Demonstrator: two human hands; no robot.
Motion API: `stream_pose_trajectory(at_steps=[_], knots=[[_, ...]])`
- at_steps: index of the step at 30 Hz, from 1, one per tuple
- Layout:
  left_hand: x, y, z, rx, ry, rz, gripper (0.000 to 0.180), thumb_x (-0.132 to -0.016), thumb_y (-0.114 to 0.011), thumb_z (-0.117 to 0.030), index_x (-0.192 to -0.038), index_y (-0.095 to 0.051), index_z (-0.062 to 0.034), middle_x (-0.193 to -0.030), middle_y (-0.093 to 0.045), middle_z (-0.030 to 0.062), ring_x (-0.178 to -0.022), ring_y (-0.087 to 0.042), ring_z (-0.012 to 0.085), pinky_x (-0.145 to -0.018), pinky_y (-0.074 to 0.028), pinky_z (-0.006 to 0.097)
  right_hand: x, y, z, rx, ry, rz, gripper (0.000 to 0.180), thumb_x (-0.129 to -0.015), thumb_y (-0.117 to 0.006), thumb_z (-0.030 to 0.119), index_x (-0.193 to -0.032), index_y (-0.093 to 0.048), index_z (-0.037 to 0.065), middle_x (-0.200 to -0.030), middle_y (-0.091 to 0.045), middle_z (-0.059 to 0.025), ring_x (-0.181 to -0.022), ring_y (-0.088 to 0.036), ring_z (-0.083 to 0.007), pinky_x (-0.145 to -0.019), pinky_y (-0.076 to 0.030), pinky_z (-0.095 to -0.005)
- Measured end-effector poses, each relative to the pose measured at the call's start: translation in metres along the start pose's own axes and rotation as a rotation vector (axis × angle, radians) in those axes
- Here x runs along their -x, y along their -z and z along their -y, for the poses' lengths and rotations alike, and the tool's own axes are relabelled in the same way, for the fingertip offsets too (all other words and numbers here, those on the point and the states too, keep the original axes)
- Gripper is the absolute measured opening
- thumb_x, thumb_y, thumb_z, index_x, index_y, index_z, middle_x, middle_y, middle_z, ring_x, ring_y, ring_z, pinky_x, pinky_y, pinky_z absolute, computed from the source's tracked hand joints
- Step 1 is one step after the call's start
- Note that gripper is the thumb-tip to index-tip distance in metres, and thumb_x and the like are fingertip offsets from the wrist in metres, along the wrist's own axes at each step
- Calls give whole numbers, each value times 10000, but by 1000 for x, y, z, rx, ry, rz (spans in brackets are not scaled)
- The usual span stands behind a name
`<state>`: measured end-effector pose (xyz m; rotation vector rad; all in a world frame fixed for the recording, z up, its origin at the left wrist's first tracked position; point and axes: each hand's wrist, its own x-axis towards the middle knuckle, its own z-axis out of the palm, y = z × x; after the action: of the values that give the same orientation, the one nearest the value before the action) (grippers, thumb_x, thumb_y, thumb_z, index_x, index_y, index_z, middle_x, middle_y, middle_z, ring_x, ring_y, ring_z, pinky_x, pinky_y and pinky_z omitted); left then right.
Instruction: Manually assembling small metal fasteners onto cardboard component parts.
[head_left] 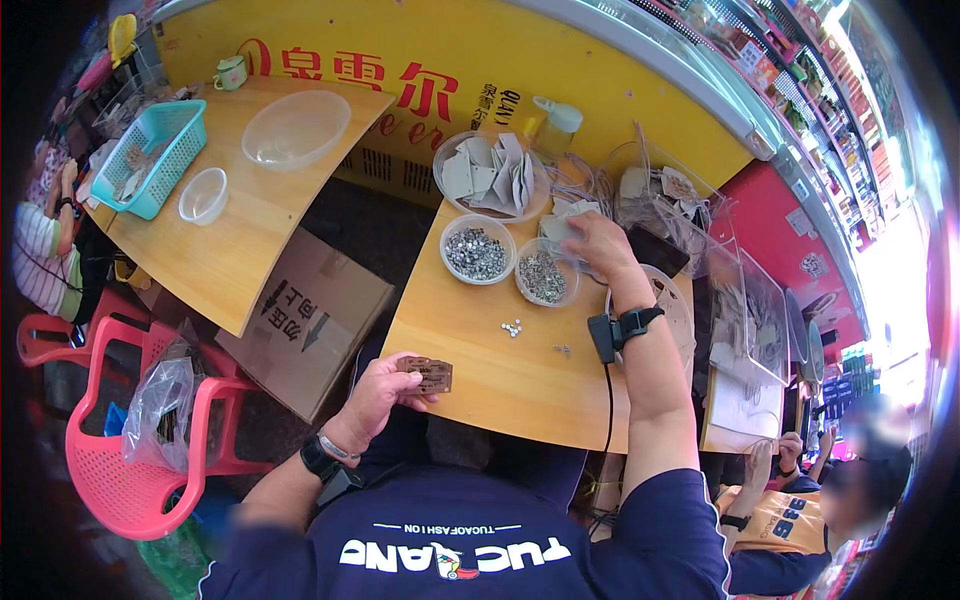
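Observation:
Near the table's front edge, my left hand [378, 395] is closed around a small brown card [430, 376], with the thumb on top. My right hand [602, 248] reaches to the far side of the table, its fingers bent down at a small pile of grey-white cards [566, 218]. What its fingertips hold, if anything, is hidden. Just left of that hand are a clear tub of small metal pieces [541, 278] and a white tub of silvery pieces [476, 252]. Behind these, a round bowl [446, 180] holds many grey-white cards. Small white pieces [512, 328] lie loose on the wood.
A clear jug [555, 128] and clear bins [745, 320] stand behind and to the right. At left, another table [250, 215] bears a teal basket [150, 165] and clear bowls. A pink chair [130, 490] and a cardboard box [310, 320] are below. Other people sit at both sides.

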<state>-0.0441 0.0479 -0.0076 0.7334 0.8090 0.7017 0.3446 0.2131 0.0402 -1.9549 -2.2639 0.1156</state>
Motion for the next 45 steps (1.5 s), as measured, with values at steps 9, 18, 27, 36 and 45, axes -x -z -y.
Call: stream_pose_trajectory(at_steps=[9, 18, 27, 36, 45], knots=[[4, -3, 12, -7, -74, -21, 276, -920, -494, -80, -1147, -599, 38, -1010, -693, 133, -817, -693, 187, -699, -559, 266, 12, 0, 5, 140, -55, -266, 201, -876, -593, 229, -998, -686, 97, -1012, -671, -122, -938, -646, -346, -825, -517, -431], [17, -18, 6, -60, -152, 29, 257, -930, -491, -126, -1118, -613, 1, -990, -707, 102, -801, -685, 157, -679, -536, 250, 58, 14, -1, -855, -389, -635, 189, -852, -621, 134, -961, -695, -2, -766, -685, -58, -618, -627, -121, -612, -517, -276], [31, -39, 3, -64, -211, 111, 262, -937, -501, -147, -1140, -597, -11, -1031, -704, 96, -860, -688, 159, -690, -529, 251, 110, 29, 30, -1371, -359, -474, 151, -875, -644, 82, -1009, -635, 12, -834, -677, -49, -669, -654, -124, -629, -551, -258], [8, -77, 2, 83, -364, 99, 247, -974, -469, -120, -1186, -526, -8, -1128, -640, 120, -1026, -635, 205, -869, -510, 346, 197, -17, 171, -1595, -229, -440, 335, -889, -600, -14, -1219, -544, 5, -893, -657, -84, -776, -648, -141, -710, -564, -279], [13, -80, 21, 155, -354, -92, 196, -974, -455, -118, -1153, -487, -43, -1107, -620, 112, -975, -637, 207, -766, -548, 350, 221, -37, 200, -1738, -221, -471, 430, -893, -588, -40, -1300, -462, 18, -977, -591, -75, -864, -627, -138, -773, -583, -298]])
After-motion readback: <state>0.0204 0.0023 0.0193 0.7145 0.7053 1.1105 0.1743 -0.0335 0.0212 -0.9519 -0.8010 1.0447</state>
